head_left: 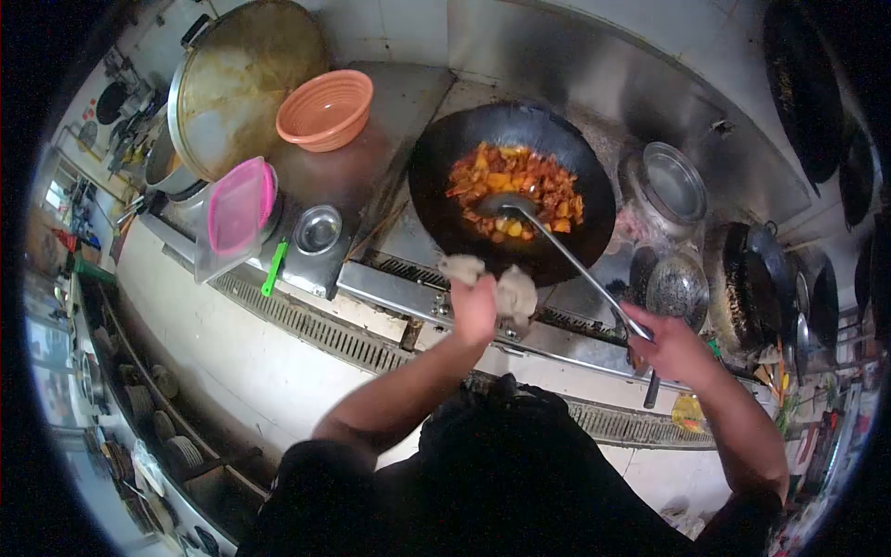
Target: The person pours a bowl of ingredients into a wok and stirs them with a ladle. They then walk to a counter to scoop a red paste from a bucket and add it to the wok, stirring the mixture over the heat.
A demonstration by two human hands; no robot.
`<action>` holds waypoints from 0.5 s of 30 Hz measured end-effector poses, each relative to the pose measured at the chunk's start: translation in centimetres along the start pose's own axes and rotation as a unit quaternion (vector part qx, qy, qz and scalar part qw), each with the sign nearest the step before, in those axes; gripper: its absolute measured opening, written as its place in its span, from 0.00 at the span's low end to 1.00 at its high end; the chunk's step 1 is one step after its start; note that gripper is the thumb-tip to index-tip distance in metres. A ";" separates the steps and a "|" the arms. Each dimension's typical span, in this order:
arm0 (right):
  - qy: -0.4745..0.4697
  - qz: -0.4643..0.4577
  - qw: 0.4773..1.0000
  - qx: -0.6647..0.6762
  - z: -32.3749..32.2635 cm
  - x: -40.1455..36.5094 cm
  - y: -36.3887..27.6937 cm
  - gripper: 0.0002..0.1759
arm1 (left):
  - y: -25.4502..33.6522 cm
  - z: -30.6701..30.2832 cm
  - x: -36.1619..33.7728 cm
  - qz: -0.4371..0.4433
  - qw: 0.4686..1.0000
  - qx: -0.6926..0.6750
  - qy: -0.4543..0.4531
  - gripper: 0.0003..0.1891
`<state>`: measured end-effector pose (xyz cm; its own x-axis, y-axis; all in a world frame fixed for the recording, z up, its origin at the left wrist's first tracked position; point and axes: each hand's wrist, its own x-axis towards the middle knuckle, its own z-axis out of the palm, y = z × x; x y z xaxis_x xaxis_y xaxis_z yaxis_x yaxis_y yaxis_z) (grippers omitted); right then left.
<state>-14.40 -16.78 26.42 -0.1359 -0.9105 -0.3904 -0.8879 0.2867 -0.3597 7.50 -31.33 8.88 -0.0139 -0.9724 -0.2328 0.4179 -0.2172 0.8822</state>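
Note:
A black wok (441, 153) sits on the stove with chunks of reddish-brown and yellow food (543, 176) in it. My right hand (673, 348) is closed round the long handle of a ladle (580, 266). The ladle's bowl rests in the food, partly covered by it. At the wok's near edge, my left hand (475, 306) is closed on a beige cloth (515, 295), which sticks out on both sides of the fingers. Whether the cloth grips the wok's rim cannot be made out.
Left of the wok stand an orange plastic bowl (325, 111), a small metal bowl (318, 230), a green-handled tool (274, 269), a pink-rimmed basket (239, 209) and a large round lid (246, 84). On the right are a metal pot (673, 181) and a perforated strainer (677, 292).

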 end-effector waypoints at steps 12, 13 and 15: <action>-0.060 0.046 0.995 0.061 -3.0 -1.4 -2.5 0.27 | 3.3 1.6 2.2 -0.088 0.996 -0.008 0.008 0.11; -0.059 0.043 0.996 0.060 -2.3 -0.5 -2.0 0.27 | -0.1 0.2 2.1 -0.085 0.996 -0.008 0.009 0.11; -0.001 0.038 0.999 -0.005 -0.9 0.8 -1.3 0.28 | -5.2 -2.9 0.0 0.045 0.999 0.018 -0.005 0.12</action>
<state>-13.75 -18.18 27.37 -0.2018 -0.8860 -0.4174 -0.8799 0.3512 -0.3200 8.01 -29.92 3.12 0.0131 -0.9888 -0.1488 0.3855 -0.1323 0.9132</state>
